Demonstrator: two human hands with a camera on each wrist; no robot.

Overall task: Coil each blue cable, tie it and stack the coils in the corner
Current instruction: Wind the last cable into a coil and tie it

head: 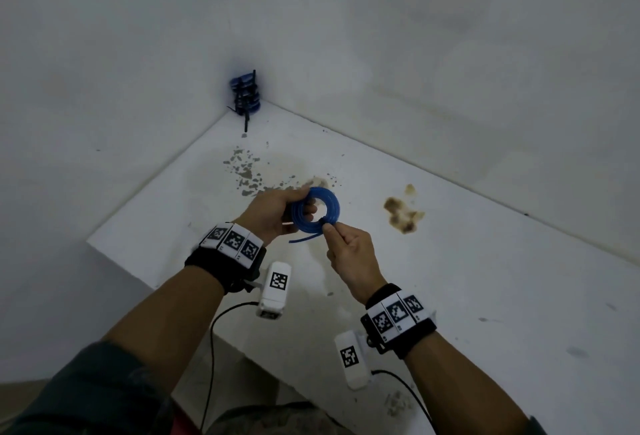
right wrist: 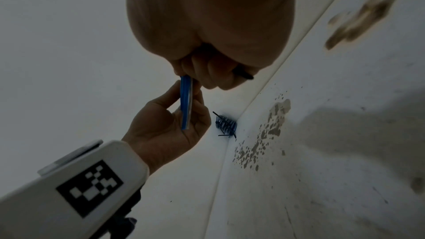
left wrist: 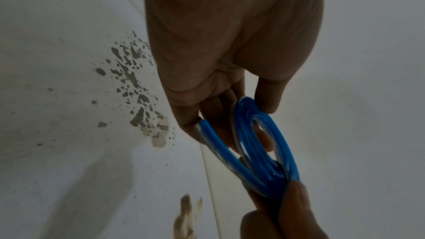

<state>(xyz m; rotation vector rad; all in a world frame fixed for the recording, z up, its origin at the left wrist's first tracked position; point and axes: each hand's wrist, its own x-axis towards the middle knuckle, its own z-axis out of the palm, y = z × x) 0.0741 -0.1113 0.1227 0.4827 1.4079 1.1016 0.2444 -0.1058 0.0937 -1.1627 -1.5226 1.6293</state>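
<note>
1. Blue cable coil (head: 316,210) held up above the white tabletop (head: 450,261), between both my hands, clear of the surface.
2. My left hand (head: 273,216) grips the coil's left side: thumb over the top of the ring, fingers (left wrist: 264,139) curled through the middle and behind it.
3. One loose cable end (head: 304,238) sticks out below the coil, toward my left wrist.
4. My right hand (head: 349,254) is pinched shut at the coil's lower right edge, thumb and forefinger closed on a thin black tie (right wrist: 243,75) that wraps the turns there. The right wrist view shows the tie's tail poking out past my fingers.
5. Stack of finished coils (head: 246,92) sits in the far corner where the two walls meet the tabletop, well apart from my hands. Black tie ends jut from it.
6. Grey chipped patch (head: 246,171) lies on the tabletop between the stack and my hands; brown stain (head: 401,212) lies to the right of the coil.
7. White marker-tagged cameras strapped under both wrists, black cords trailing down.
</note>
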